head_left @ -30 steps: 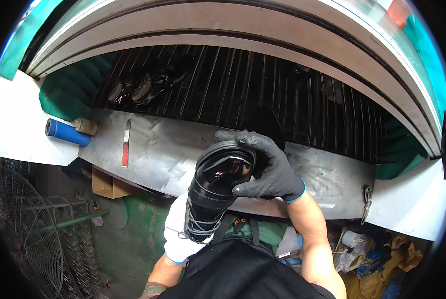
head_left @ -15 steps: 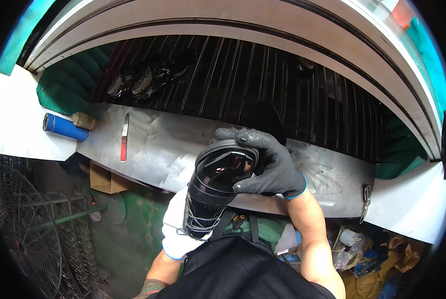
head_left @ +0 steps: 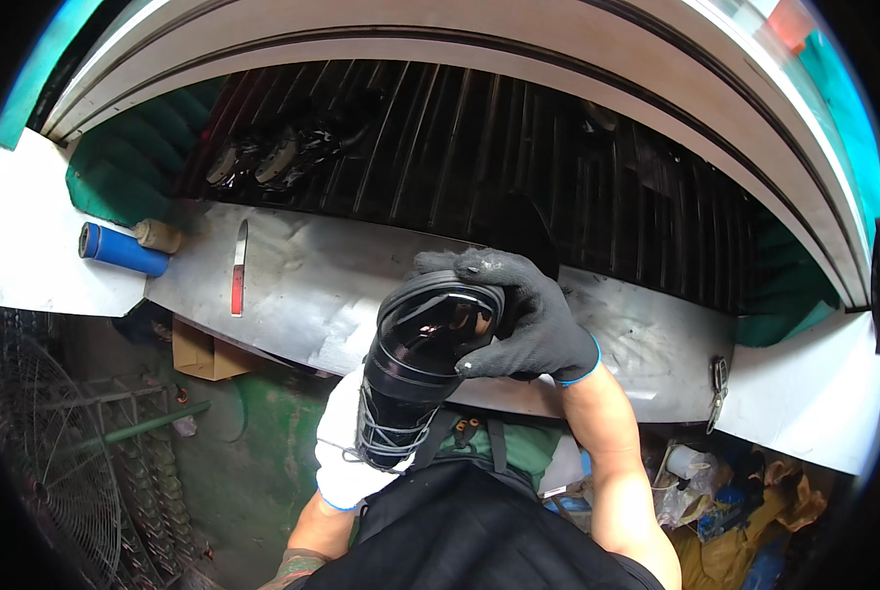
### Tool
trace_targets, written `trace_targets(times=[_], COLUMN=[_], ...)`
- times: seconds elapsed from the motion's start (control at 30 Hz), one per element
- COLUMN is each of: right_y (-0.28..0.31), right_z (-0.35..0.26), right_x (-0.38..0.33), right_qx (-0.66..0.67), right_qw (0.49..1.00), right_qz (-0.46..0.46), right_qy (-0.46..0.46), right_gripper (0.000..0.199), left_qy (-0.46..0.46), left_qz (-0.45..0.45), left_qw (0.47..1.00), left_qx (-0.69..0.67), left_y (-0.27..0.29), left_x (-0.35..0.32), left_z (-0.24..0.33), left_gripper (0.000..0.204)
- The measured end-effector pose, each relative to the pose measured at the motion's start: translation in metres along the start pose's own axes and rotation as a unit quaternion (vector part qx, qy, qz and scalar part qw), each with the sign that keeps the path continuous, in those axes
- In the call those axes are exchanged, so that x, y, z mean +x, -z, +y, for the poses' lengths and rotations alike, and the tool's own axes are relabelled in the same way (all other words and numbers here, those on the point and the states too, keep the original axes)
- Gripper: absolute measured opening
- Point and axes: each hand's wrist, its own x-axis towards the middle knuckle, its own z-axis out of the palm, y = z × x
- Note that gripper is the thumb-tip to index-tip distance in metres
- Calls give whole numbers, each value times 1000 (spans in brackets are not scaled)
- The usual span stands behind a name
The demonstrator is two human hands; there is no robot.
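Note:
A glossy black lace-up shoe (head_left: 430, 339) is tilted in front of me, its toe pointing away and its grey laces toward my body. My right hand (head_left: 533, 315), in a dark grey glove, is closed round the toe, with the thumb on the upper and the fingers over the sole edge. Under the laced end lies my left hand (head_left: 346, 447) in a white glove, holding the shoe from below; its fingers are hidden behind it. Just beyond my right hand a flat black shape (head_left: 525, 234) stands up; I cannot tell what it is.
A metal ledge (head_left: 637, 324) holds a red-handled knife (head_left: 238, 270), a blue roll (head_left: 125, 249) and a small metal tool (head_left: 718, 393). Behind it, dark slats (head_left: 430, 147) run under a pale hood, with black shoes (head_left: 287, 157) on them. A fan (head_left: 66, 442) stands at lower left.
The view has shifted slightly, so the ledge and its things sit a little further left. Both hands keep the same hold on the shoe.

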Motion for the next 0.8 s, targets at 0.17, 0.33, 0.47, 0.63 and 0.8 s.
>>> trace_targets(times=[0.17,0.33,0.47,0.63,0.8], right_y=[1,-1,-31,-78,-79], right_z=[-7,-24,-19,-1,-11], right_x=[0,21,22,-9,-19], right_qx=[40,-123,-118,-139,-246], right_qw=[996,979,976,965,943], right_qz=[-12,-103,-85,44,48], right_qy=[-82,-127,-164,-216,-217], right_gripper=[100,122,122,103,82], left_qy=[32,108,107,223,241], left_qz=[-9,12,-29,67,12], left_qw=[999,930,923,742,684], left_qx=[-4,-350,-369,-629,-688], left_y=[3,10,29,21,14], left_x=[-8,-20,-39,-41,-36], left_z=[-1,1,-38,-27,-23], left_gripper=[84,102,110,91,87])
